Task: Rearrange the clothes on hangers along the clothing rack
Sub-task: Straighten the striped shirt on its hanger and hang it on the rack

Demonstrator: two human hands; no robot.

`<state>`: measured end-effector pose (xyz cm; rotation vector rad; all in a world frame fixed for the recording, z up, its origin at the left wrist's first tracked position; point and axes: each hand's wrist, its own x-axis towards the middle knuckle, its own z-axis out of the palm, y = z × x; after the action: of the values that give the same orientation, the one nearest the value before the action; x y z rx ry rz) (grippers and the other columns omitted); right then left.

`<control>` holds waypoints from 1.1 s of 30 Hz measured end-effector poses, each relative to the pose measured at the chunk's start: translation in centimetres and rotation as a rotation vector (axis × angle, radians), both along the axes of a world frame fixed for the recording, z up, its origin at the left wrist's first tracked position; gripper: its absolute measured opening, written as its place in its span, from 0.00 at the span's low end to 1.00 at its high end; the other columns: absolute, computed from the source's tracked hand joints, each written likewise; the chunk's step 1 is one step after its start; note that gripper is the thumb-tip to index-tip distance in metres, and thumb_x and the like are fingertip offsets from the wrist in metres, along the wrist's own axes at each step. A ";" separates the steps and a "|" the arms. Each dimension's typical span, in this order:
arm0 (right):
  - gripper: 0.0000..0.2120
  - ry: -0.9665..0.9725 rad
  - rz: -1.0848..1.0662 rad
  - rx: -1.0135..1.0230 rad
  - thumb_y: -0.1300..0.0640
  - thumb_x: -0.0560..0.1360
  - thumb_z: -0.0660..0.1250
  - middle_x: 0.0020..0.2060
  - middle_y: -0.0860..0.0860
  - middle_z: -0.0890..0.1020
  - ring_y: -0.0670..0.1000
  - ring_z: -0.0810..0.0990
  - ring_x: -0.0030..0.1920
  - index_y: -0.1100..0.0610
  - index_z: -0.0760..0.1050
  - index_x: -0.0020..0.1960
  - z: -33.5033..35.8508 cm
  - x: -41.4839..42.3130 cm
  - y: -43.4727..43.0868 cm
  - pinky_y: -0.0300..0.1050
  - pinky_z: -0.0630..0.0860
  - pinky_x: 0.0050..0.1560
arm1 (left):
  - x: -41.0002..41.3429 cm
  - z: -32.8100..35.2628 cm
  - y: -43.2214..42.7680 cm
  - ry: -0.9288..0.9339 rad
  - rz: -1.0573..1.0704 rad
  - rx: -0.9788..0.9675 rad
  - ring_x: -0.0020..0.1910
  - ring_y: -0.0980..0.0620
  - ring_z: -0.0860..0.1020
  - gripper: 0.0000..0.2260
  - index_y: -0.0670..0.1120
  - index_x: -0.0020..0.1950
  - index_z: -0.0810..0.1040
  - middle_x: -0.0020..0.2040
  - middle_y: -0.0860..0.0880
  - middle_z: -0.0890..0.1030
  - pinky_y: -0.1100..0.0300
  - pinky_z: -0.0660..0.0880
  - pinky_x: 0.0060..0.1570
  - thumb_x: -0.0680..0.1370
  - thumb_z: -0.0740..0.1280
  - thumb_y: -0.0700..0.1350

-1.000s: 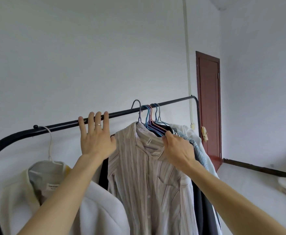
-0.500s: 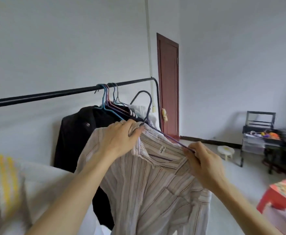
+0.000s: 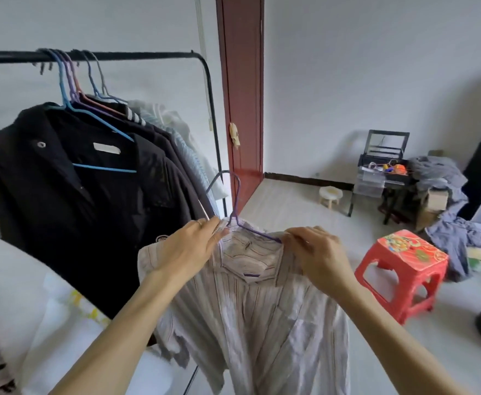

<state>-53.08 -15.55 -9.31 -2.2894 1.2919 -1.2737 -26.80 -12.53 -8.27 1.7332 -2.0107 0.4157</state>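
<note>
The left hand is pinching the shirt at the collar, beside the hook of the hanger, and the right hand is pinching the hanger's far shoulder. The shirt is being held clear of the rail, well below it, hook pointing up and left hand nearer. The jacket and other hangers are bunching up-left, leaving bare rail to their right.
</note>
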 end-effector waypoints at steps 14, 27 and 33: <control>0.24 -0.018 -0.174 0.101 0.36 0.77 0.59 0.25 0.47 0.77 0.50 0.77 0.28 0.54 0.74 0.35 0.6 0.1 -0.8 0.47 0.74 0.32 | 1.3 0.1 1.9 0.152 -0.025 0.101 0.48 0.54 0.75 0.23 0.56 0.58 0.74 0.45 0.55 0.77 0.57 0.74 0.44 0.75 0.56 0.71; 0.16 0.080 0.038 0.348 0.41 0.79 0.60 0.47 0.45 0.83 0.47 0.81 0.47 0.49 0.79 0.56 -0.2 -0.4 -1.4 0.47 0.80 0.49 | -0.8 3.2 -0.6 0.440 -0.157 0.212 0.39 0.55 0.78 0.08 0.51 0.47 0.76 0.38 0.57 0.81 0.51 0.76 0.43 0.82 0.61 0.51; 0.07 0.028 0.023 0.191 0.55 0.78 0.68 0.44 0.45 0.82 0.47 0.80 0.43 0.53 0.81 0.55 0.1 1.1 -1.6 0.30 0.72 0.39 | -1.2 4.4 -0.8 0.425 -0.142 0.258 0.35 0.60 0.78 0.04 0.52 0.55 0.71 0.44 0.59 0.82 0.54 0.75 0.39 0.83 0.58 0.48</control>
<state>-51.99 -17.17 -9.22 -2.1900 1.3298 -1.0647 -27.96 -13.36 -3.90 1.6357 -1.9124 -0.2523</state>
